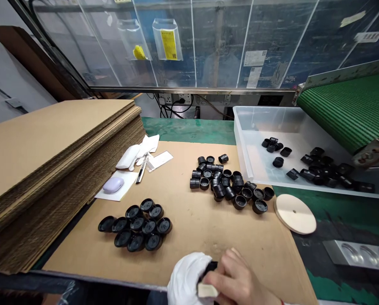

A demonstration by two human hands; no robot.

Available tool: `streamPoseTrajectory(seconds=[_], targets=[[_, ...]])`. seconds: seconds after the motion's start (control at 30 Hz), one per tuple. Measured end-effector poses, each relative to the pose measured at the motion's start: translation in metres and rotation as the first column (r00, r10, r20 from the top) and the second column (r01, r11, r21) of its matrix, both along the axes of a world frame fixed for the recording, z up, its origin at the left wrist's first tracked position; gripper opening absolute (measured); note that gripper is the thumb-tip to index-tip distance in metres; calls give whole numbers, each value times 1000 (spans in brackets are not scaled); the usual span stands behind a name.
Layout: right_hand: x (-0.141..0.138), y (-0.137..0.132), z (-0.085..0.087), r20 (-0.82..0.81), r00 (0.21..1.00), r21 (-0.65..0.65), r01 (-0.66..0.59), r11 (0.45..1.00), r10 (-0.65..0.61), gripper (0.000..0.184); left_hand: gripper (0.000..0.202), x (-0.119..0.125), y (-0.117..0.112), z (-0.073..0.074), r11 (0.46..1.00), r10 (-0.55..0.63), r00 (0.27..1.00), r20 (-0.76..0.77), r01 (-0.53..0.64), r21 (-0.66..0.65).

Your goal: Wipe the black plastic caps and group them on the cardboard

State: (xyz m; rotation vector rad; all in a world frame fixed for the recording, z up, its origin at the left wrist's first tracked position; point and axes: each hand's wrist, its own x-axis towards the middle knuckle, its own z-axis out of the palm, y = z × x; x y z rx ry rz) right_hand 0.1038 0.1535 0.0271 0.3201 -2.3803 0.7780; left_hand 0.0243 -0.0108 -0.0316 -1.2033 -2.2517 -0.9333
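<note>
At the front edge of the cardboard sheet, my left hand (186,277), in a white glove, is closed around a black plastic cap (212,267) that shows only in part. My bare right hand (235,277) presses close against it, its fingers gripping a small cream-coloured piece (207,291) whose kind I cannot make out. Left of my hands, several black caps (137,224) stand grouped in rows, flat faces up. Farther off, a loose heap of black caps (225,182) lies at mixed angles.
A translucent bin (244,148) with more caps stands at the back right, below a green conveyor belt (351,110). Stacked cardboard (113,148) rises at left, near white gloves (138,151), a pen-like tool (141,170) and a lilac case (113,184). A round cream disc (295,214) lies right.
</note>
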Motion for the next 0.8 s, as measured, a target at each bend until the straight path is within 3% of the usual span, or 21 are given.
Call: streamPoseTrajectory(seconds=[0.1,0.23,0.3,0.47,0.7,0.8], targets=[[7,5,-4,102,995,-18,-7,1000,9,31,27,-1,-4,1,996,-54,998,-37,51,-68],[2,-5,-11,-43,998,-28,40,999,-42,28,24,-5,-5,3,990,-91,996,-19,89,-113],[1,-6,-10,-57,998,-19,4,1000,-5,29,26,-5,-3,5,989,-108,993,-41,103,-108],[14,12,-7,70,998,43,3,999,-6,22,27,0,1,6,996,-17,999,-42,13,-91],[3,-6,-8,-9,999,-17,-47,999,47,30,16,1,0,-3,986,-91,996,18,92,-136],[11,5,-6,123,992,-30,-1,1000,4,26,23,1,2,4,995,-36,998,-50,31,-98]])
